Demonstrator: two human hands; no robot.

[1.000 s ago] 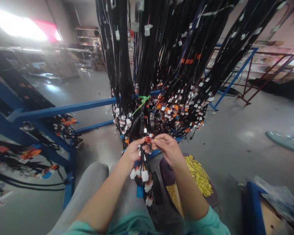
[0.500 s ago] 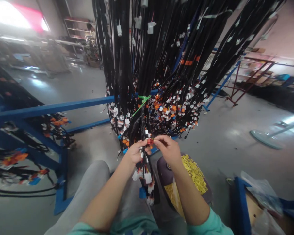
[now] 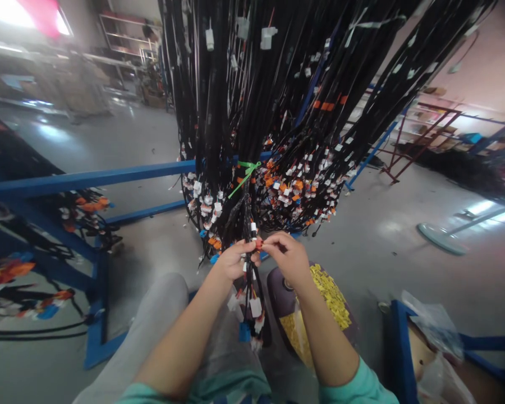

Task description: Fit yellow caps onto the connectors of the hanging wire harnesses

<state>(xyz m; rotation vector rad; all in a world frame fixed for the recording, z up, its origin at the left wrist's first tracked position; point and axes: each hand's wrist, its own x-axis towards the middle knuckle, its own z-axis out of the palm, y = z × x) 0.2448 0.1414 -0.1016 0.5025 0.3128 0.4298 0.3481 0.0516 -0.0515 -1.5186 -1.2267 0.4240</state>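
Note:
Between my hands is a small red connector at the lower end of a hanging wire harness. My left hand is closed, its thumb and fingers pinching the connector from the left. My right hand is closed in a pinch at the connector's right side; whatever sits in its fingertips is too small to make out. Below my hands, wire ends with white connectors and a blue connector dangle over my lap. A green tie wraps the bundle above.
Many black harnesses hang in front from a blue metal frame. By my right leg is a dark container of small yellow parts. A blue-framed box with plastic bags stands at the lower right. Further harnesses hang at left.
My hands stay at the red connector with hardly any movement. The right fingertips appear slightly closer to it. The surroundings have shifted a little as the head turned.

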